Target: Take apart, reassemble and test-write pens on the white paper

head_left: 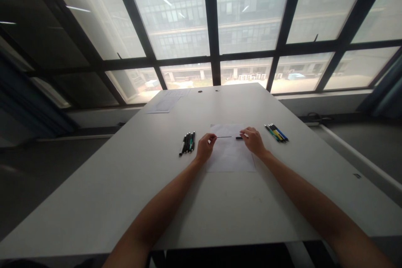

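My left hand (206,145) pinches one end of a thin dark stick that looks like a pen refill (224,137). The refill points right, over a white sheet of paper (230,159). Opposite it, my right hand (252,140) has its fingers closed on a short black pen barrel (239,137), whose left end sticks out toward the refill. A small gap separates the two pieces. The rest of the barrel is hidden by my right fingers.
Several mostly black pens (187,143) lie side by side left of the paper. Right of it lies a group of green, yellow, blue and black pens (277,132). More sheets (166,101) rest at the white table's (176,213) far left edge, near the windows.
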Tool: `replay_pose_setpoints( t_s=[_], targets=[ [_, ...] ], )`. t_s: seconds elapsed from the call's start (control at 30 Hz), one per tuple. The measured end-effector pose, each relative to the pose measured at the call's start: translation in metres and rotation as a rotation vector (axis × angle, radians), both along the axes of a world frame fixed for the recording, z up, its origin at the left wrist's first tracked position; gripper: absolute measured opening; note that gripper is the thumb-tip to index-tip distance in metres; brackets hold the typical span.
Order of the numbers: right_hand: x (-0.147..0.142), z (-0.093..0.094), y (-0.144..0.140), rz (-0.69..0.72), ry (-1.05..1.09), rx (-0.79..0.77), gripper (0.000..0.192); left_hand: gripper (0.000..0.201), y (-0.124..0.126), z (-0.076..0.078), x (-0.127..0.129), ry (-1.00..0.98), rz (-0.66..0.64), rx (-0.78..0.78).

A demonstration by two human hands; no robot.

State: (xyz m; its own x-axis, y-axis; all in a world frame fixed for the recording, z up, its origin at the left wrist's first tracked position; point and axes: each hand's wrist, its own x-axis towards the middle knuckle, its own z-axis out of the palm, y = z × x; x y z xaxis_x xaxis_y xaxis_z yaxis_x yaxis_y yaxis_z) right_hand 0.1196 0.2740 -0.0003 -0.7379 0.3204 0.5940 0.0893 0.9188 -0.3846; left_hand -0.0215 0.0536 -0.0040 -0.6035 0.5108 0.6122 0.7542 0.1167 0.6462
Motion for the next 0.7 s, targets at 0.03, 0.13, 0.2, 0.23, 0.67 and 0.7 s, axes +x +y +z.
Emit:
replay_pose_setpoints(
  t_s=[0.03,0.13,0.2,0.23,0.67,0.7],
  targets=[
    [-0.001,0.0,-0.001,0.05,0.039,-0.024,0.017,0.014,0.0,0.0,0.0,-0.002,-0.002,-0.003],
    [-0.003,0.0,-0.007,0.246,0.1,-0.074,0.017,0.013,0.0,0.002,0.002,-0.01,-0.018,-0.019],
    [-0.004,0.001,-0.013,0.365,0.094,-0.106,0.018,0.012,-0.001,0.004,0.004,-0.014,-0.044,-0.039],
    [-0.004,0.001,-0.016,0.407,0.085,-0.12,0.017,0.012,-0.001,0.005,0.005,-0.014,-0.06,-0.049],
    [-0.002,0.004,-0.018,0.305,-0.002,-0.081,0.014,0.014,-0.002,0.006,0.005,0.008,-0.04,-0.031],
    [-0.001,0.003,-0.016,0.283,-0.003,-0.073,0.014,0.014,-0.002,0.005,0.004,0.007,-0.016,-0.017]
  ],
)
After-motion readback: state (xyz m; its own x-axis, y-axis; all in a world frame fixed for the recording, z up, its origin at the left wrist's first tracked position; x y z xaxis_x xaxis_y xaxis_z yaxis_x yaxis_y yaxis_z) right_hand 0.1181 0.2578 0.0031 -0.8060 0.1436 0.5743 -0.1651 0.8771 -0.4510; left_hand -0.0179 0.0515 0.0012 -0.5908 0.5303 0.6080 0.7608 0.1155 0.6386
